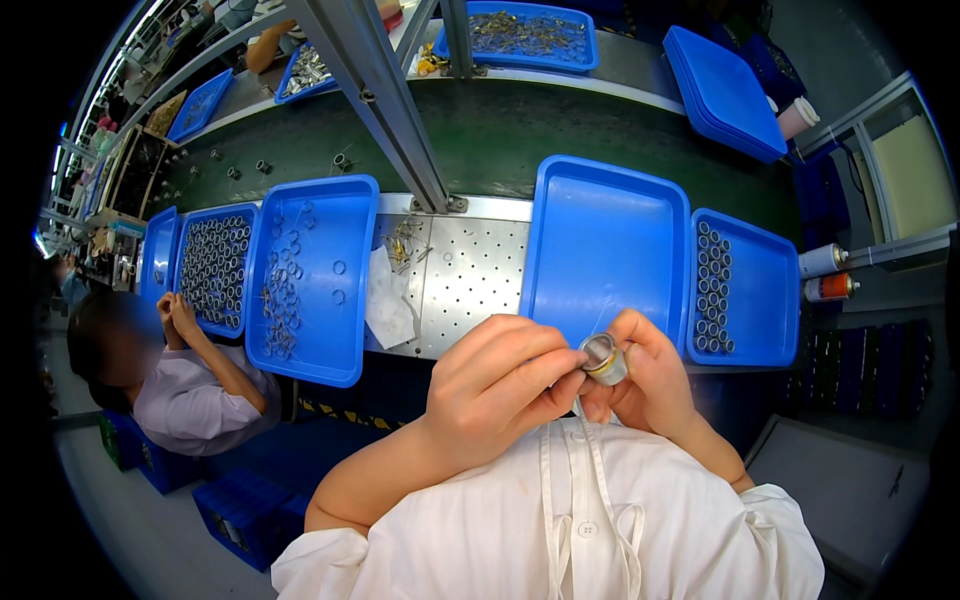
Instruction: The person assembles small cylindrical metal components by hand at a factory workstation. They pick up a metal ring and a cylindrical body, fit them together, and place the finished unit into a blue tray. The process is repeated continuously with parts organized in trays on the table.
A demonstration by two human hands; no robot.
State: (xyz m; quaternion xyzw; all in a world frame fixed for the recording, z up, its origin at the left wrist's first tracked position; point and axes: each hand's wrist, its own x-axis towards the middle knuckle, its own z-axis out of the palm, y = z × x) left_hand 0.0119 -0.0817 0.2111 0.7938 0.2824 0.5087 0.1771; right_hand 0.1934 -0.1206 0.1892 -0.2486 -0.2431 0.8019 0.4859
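Note:
In front of my chest, my right hand [648, 375] grips a short silver metal cylinder [606, 362], its open end turned up and a yellowish band near its rim. The fingertips of my left hand [492, 385] are pinched together against the left side of that rim. Whatever small piece may be between them is hidden. Just beyond my hands lies a wide blue tray [610, 240]. To its right, another blue tray [765, 290] holds rows of similar metal rings [713, 280].
A perforated metal plate [475, 290] carries small brass-coloured pieces [404, 243] and white paper [388, 300]. Left of it, a blue tray [350, 260] holds thin wire rings. A green conveyor [490, 130] runs behind, with a metal post [375, 100] before it. A co-worker [200, 400] sits at left.

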